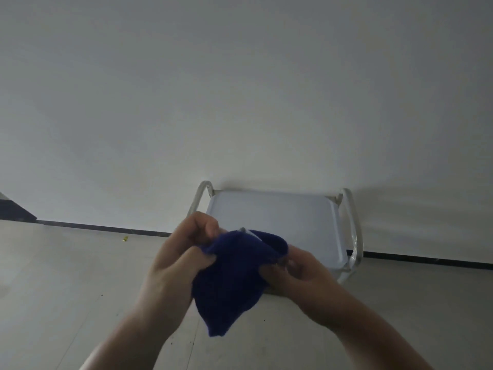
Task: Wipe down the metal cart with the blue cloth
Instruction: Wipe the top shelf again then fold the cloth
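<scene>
Both hands pinch cloth | left hand [178, 259], right hand [298, 273] | blue cloth [234, 279] dark, bunched, hanging | metal cart [280, 217] behind

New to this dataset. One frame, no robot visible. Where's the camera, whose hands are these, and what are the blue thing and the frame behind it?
There is no machine here: a person does the job bare-handed. The single picture comes from a wide-angle camera worn on their head, looking forward and down, so both arms enter from the bottom. The left hand and right hand both grip a bunched blue cloth, held in front of a metal cart. The cart stands on the pale floor against a white wall. The cloth hides the tray's near left corner; I cannot tell whether it touches the cart. A small yellow object lies on the floor at the left.
</scene>
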Tool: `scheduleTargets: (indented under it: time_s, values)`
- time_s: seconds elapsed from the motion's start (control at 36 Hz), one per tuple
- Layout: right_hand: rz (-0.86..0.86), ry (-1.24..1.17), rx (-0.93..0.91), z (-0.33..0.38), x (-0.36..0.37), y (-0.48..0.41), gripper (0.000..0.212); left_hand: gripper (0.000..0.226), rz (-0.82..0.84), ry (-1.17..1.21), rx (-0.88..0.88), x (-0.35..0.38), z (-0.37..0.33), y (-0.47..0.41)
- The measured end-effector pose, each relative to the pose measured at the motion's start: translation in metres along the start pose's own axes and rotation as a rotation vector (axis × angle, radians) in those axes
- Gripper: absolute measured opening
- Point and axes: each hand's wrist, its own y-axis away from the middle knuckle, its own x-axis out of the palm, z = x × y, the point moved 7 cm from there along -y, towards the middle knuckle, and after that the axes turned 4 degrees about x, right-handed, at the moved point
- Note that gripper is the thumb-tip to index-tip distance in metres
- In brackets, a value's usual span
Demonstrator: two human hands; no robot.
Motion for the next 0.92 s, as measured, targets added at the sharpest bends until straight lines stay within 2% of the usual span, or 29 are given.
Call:
scheduleTargets:
  time_s: [0.06, 0.11, 0.17, 0.22, 0.25, 0.33, 0.42, 0.53, 0.67, 0.78, 0.92]
  values:
    - [-0.071, 0.035, -0.032, 0.002, -0.005, 0.001, 0.022, 0.037, 0.001, 0.022, -0.06, -0.011, 0.006, -0.003]
    - [-0.132, 0.082, -0.071, 0.009, -0.008, 0.005, 0.03, 0.057, 0.036, -0.013, -0.121, -0.02, 0.014, -0.006]
    - [-0.156, 0.14, -0.103, 0.014, -0.011, 0.008, 0.037, 0.077, 0.114, -0.092, -0.198, -0.025, 0.025, -0.008]
    - [-0.136, 0.179, -0.119, 0.019, -0.008, 0.009, 0.034, 0.087, 0.234, -0.184, -0.299, -0.022, 0.038, -0.005]
    - [-0.12, 0.211, -0.126, 0.019, -0.007, 0.009, 0.036, 0.084, 0.3, -0.229, -0.33, -0.017, 0.043, -0.002]
    - [-0.076, 0.318, -0.123, 0.021, -0.005, 0.011, 0.045, 0.055, 0.433, -0.406, -0.298, 0.002, 0.05, 0.001]
    - [-0.012, 0.336, -0.124, 0.024, -0.001, 0.012, 0.049, 0.026, 0.411, -0.46, -0.263, 0.009, 0.054, -0.002]
    - [0.004, 0.311, -0.127, 0.03, -0.006, 0.013, 0.052, 0.031, 0.393, -0.299, -0.267, 0.01, 0.056, -0.003]
    - [0.036, 0.327, -0.133, 0.036, -0.019, 0.015, 0.052, 0.018, 0.283, -0.233, -0.17, 0.011, 0.044, -0.01]
    - [0.034, 0.465, -0.07, 0.03, -0.03, 0.017, 0.057, 0.036, 0.103, -0.146, -0.147, 0.007, 0.027, -0.014]
    - [0.108, 0.626, 0.123, -0.016, -0.027, 0.005, 0.036, 0.034, -0.075, -0.338, 0.14, 0.019, -0.013, -0.005]
